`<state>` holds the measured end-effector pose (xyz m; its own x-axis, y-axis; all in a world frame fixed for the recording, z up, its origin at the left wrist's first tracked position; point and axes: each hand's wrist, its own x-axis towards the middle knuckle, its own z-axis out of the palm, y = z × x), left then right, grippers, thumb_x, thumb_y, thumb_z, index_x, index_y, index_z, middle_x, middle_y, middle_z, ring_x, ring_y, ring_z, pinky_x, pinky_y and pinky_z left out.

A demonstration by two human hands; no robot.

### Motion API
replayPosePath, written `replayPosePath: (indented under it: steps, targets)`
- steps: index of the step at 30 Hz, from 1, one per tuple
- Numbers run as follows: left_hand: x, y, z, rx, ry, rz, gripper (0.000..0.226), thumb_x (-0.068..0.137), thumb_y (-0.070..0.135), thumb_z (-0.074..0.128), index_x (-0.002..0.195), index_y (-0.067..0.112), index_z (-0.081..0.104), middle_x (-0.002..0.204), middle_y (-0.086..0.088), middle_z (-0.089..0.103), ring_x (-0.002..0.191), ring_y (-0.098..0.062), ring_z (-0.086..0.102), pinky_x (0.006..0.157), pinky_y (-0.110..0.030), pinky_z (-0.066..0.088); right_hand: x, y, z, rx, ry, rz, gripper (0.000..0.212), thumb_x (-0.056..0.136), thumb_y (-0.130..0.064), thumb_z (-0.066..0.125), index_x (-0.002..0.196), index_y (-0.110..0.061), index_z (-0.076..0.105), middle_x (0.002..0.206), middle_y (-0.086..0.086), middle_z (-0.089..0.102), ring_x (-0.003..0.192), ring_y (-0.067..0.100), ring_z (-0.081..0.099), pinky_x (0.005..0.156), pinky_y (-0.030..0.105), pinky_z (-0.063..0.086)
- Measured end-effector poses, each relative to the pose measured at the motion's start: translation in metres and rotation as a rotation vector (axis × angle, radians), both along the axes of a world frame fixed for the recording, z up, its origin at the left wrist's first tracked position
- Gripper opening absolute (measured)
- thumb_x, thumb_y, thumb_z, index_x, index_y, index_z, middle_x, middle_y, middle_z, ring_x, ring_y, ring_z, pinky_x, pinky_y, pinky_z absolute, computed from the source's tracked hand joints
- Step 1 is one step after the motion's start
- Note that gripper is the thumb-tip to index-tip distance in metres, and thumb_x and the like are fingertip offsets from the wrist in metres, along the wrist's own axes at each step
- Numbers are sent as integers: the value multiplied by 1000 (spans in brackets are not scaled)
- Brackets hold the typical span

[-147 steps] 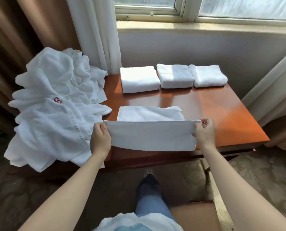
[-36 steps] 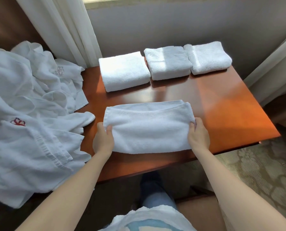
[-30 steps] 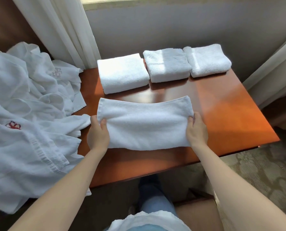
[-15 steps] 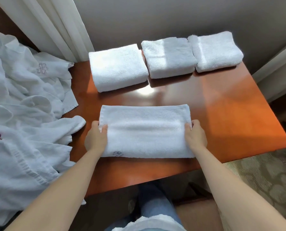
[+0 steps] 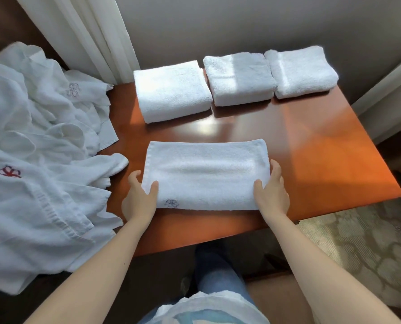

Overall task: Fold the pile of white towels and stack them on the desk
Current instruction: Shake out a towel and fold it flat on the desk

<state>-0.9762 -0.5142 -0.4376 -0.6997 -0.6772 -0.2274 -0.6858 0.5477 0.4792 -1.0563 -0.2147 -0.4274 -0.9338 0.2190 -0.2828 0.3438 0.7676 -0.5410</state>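
Folding in hand: a half-folded towel (image 5: 206,176) lies flat as a long band on the near part of the desk (image 5: 323,164), centre of the frame, with a small grey monogram (image 5: 171,203) at its lower left corner.
At the left end: the left hand (image 5: 138,202) cups the band's end, thumb on top and fingers curved round the edge; it holds that end and nothing else.
At the right end: the right hand (image 5: 273,195) takes the other end the same way, thumb on the terry, fingers wrapped along the side.
Step, as it reads: one more fold, end to end, before this towel matches the finished ones.
Far edge: three folded towels (image 5: 239,78) sit in a row, upper centre to upper right; the middle and right ones touch, and the left one lies just beside them.
Left of frame: the pile (image 5: 31,171) of unfolded white towels drapes over the desk's left side, with one loose tongue near the left hand but apart from it.
Risk, the fold: layers could slip and the edges come out ragged if one end rises ahead of the other, since loose terry slides easily on a glossy top.
Risk, the pile: a wide left wrist could snag that tongue and drag cloth into the working space.
Risk, the stack: the row already fills the far edge, so a towel set down off-square would probably leave a leaning stack.
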Motion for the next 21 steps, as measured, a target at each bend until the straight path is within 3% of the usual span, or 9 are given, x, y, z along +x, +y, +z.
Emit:
replayPosePath:
  steps: [4, 9, 13, 16, 19, 21]
  targets:
    - [11, 2, -2, -68, 38, -129, 38, 100, 31, 49, 137, 25, 40, 137, -3, 56, 109, -33, 60, 96, -44, 39, 21, 9, -11, 240, 35, 226, 51, 101, -37, 37, 151, -37, 29, 125, 5, 48, 93, 25, 55, 97, 43, 34]
    - [24, 1, -8, -270, -137, -299, 33, 105, 27, 39, 137, 28, 46, 120, -7, 57, 93, -31, 58, 89, -43, 40, 36, 24, -25, 539, -18, 434, 56, 104, -44, 32, 156, -36, 14, 134, 6, 42, 104, 24, 53, 92, 41, 35]
    - [10, 4, 0, -322, -144, -281, 34, 99, 18, 52, 132, 27, 56, 128, -8, 47, 115, -26, 50, 99, -41, 36, 25, 15, -16, 524, -64, 446, 57, 101, -38, 39, 154, -34, 17, 142, 7, 34, 119, 26, 44, 102, 43, 31]
    - [-3, 17, 12, -314, -40, -299, 38, 93, 9, 57, 125, 28, 63, 141, -6, 43, 132, -26, 38, 110, -40, 28, 21, 4, -6, 462, -8, 441, 58, 94, -21, 48, 150, -27, 31, 158, 7, 18, 144, 27, 21, 118, 45, 14]
    - [-8, 42, 16, -190, -9, -490, 34, 100, 25, 51, 132, 27, 60, 142, -2, 49, 130, -21, 44, 106, -34, 36, 16, -11, -1, 370, 79, 628, 60, 95, -11, 44, 153, -24, 30, 166, 1, 8, 153, 20, -1, 123, 42, -1]
    - [-6, 58, 9, -160, -118, -612, 47, 103, 42, 41, 148, 28, 42, 155, -3, 35, 142, -22, 32, 113, -37, 32, 11, -19, -1, 300, 50, 774, 55, 101, -11, 37, 153, -23, 29, 167, -1, 8, 154, 18, -3, 123, 43, -4]
